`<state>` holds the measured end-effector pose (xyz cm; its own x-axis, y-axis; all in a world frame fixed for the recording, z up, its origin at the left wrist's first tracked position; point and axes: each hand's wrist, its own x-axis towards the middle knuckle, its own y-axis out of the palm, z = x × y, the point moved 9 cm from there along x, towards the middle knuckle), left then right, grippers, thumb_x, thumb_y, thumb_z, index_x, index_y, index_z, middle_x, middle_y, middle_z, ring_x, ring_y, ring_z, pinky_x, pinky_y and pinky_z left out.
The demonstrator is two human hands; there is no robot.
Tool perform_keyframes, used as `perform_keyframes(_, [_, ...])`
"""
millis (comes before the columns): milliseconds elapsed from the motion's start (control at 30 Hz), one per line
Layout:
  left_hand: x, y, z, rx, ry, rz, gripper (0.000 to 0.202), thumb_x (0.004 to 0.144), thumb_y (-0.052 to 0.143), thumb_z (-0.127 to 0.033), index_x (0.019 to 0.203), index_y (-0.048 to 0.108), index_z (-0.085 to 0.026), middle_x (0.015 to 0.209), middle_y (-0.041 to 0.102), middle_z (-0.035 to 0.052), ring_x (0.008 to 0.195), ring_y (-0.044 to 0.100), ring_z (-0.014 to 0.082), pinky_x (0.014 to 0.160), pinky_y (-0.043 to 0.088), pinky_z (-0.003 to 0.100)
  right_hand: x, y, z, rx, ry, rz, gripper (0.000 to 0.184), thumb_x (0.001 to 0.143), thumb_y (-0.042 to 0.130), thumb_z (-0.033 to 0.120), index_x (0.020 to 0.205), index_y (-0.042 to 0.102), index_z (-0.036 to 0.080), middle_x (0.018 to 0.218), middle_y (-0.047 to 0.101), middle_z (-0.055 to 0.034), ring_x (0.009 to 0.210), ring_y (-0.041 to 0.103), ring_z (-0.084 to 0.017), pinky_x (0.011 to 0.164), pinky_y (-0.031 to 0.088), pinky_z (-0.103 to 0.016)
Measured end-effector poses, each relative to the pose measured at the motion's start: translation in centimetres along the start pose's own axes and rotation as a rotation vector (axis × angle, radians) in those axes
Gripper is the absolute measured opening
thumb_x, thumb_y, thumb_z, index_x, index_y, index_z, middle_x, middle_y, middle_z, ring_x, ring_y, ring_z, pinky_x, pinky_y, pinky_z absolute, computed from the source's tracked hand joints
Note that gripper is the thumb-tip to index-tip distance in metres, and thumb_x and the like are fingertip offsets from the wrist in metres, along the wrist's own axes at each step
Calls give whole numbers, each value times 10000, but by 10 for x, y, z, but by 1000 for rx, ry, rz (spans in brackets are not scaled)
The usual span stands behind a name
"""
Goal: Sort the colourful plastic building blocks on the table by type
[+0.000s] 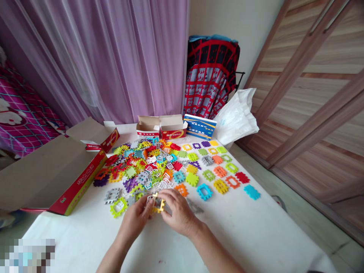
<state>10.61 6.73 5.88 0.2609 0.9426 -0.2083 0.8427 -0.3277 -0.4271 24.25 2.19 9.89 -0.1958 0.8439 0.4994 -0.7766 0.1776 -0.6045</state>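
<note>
My left hand [138, 216] and my right hand [178, 212] meet over the white table [250, 235], and both pinch a yellow square plastic tile [158, 203] between their fingertips. Just beyond them lies a heap of colourful interlocking tiles [145, 167]. To the right of the heap, single tiles are spread out in rows, among them a blue frame tile [204, 191] and a yellow tile [220, 185]. A lime green frame tile [118, 207] lies left of my left hand.
A large open red cardboard box [51, 174] lies at the table's left. Two small open red boxes [162, 127] and a blue box [199, 127] stand at the back edge, next to a white plastic bag [237, 115]. Purple curtains and a wooden sliding door surround the table.
</note>
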Motion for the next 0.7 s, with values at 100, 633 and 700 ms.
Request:
perform_keyframes(100, [-1, -6, -3, 264, 46, -103, 339, 836, 512, -556, 747, 643, -257, 529, 624, -3, 529, 631, 192, 527, 398, 268, -2, 1, -1, 82, 72, 26, 638, 666, 581, 49, 1269, 572, 257, 1247, 620, -82, 1174, 583, -224, 1000, 516, -380])
perform_keyframes(633, [-10, 18, -68, 874, 436, -69, 371, 993, 328, -395, 743, 548, -231, 745, 653, 15, 647, 645, 163, 568, 370, 257, 11, -23, -17, -279, 339, 149, 353, 970, 433, 361, 722, 619, 193, 751, 716, -70, 700, 630, -158, 631, 333, -249])
perform_keyframes(700, [-9, 21, -77, 925, 509, -104, 386, 1003, 305, -377, 748, 550, -223, 682, 637, 15, 626, 640, 166, 557, 356, 262, 12, -29, -22, -237, 389, 99, 395, 978, 392, 383, 696, 596, 197, 706, 697, -68, 673, 619, -158, 622, 337, -250])
